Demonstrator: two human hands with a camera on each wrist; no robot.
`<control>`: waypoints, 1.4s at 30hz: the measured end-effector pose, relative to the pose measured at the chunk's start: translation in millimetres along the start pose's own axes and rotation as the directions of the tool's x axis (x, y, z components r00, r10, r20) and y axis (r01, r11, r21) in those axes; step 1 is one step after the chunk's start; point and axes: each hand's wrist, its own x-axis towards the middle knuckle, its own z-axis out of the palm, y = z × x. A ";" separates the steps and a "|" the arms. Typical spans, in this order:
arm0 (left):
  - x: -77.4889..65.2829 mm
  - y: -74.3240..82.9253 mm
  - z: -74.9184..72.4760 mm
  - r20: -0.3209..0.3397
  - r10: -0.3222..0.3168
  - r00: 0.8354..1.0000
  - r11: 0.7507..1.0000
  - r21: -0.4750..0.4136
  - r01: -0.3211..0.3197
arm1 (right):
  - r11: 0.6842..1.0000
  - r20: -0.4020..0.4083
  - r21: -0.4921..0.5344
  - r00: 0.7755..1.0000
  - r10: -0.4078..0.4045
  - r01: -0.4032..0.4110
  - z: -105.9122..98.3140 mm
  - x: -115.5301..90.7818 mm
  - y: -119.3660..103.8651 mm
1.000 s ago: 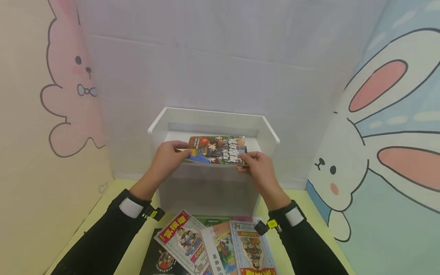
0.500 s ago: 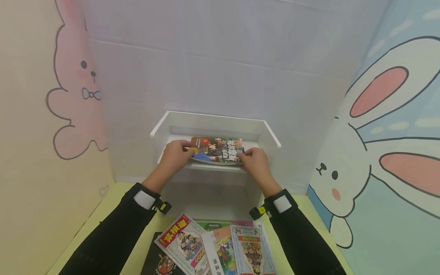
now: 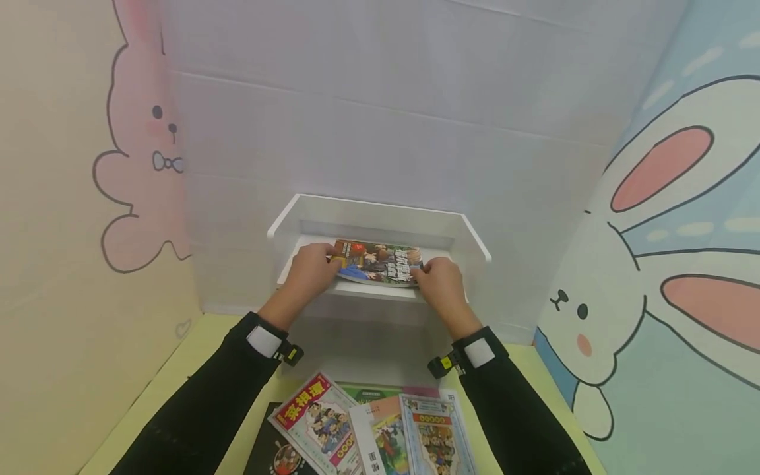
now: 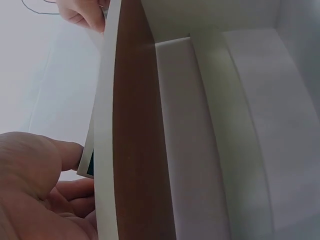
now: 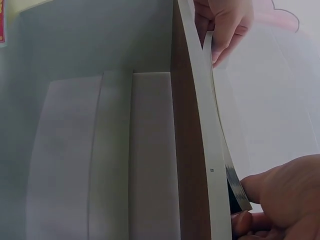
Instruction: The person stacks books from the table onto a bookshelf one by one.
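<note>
- Left hand [image 3: 311,267] holds one short end of the book [image 3: 380,262], and right hand [image 3: 442,280] holds the opposite end; each thumb is above, with curled fingers below.
- Between my two hands the book lies cover up, over the white shelf board [image 3: 368,293]; its middle sags toward the board, but whether it touches there I cannot tell.
- I judge this book as light and rather soft: its near edge makes a curve between the hands, so one hand alone would probably let it droop.
- Its cover looks smooth, so I expect some slipping under a dry thumb; the corners could crease if I squeeze too strongly.
- Best hold, in my opinion, is at both short ends, with even and gentle pressure.
- Below my wrists, other books [image 3: 320,422] lie overlapping, apart from both hands.
</note>
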 end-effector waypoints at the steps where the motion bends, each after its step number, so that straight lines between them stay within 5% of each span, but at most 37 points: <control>1: 1.1 0.1 1.3 0.002 0.000 1.000 1.000 0.007 0.000 | 1.000 0.006 -0.006 1.000 0.007 -0.007 -0.3 0.4 -0.2; 10: 0.8 -0.7 7.0 0.000 -0.038 0.999 0.998 0.052 0.038 | 0.998 0.042 -0.046 0.998 0.045 -0.043 -0.6 0.5 -3.4; 26: -1.2 5.9 7.2 -0.040 0.018 0.999 0.985 0.171 -0.011 | 0.990 0.050 -0.116 0.995 0.082 -0.076 -0.4 3.8 -6.1; 34: -11.3 12.3 9.8 -0.087 0.059 0.995 0.989 0.142 -0.046 | 0.987 -0.075 -0.159 0.996 -0.051 0.038 -6.2 -12.9 -1.1; 36: -21.1 14.4 10.1 -0.139 0.117 0.983 0.983 0.156 -0.095 | 0.981 -0.127 -0.164 0.984 -0.124 0.103 -10.4 -24.2 0.4; 38: -34.9 16.5 9.3 -0.216 0.206 0.954 0.969 0.184 -0.168 | 0.973 -0.175 -0.155 0.964 -0.200 0.173 -15.3 -39.0 1.6; 42: -69.6 19.0 7.5 -0.359 0.407 0.840 0.912 0.215 -0.350 | 0.938 -0.261 -0.169 0.904 -0.340 0.304 -23.2 -74.3 5.7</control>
